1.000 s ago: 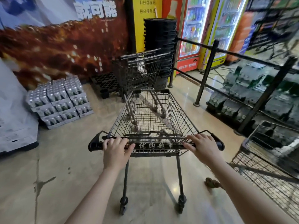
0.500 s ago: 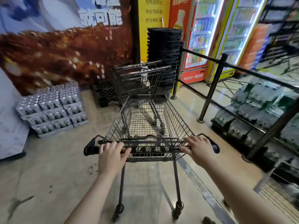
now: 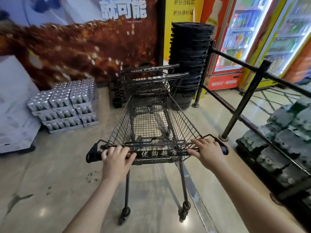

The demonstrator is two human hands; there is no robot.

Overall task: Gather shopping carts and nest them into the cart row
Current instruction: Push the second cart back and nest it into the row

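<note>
While both hands grip its handle, the cart (image 3: 151, 125) stands with its nose right behind the cart row (image 3: 151, 78), which is parked against the wall poster. The left hand (image 3: 116, 158) is clamped around the bar left of the printed label, and the right hand (image 3: 206, 151) is closed over the bar's right end.

Only the head view is available, so the risks are judged from it alone. If the nose enters off-centre, it could jam against the rear gate of the last cart in the row instead of sliding inside. A drift to the right of the row could knock the basket stack (image 3: 189, 64) or scrape the railing (image 3: 244, 101). A drift to the left could clip the crate (image 3: 116, 93). A hard shove might ram the row into the wall.

Count: one cart in hand; two handles visible in the row, so likely two carts there; one basket stack, baskets too many to count; one pile of can packs (image 3: 65, 105) left of the row; two lit fridges beyond the railing.
</note>
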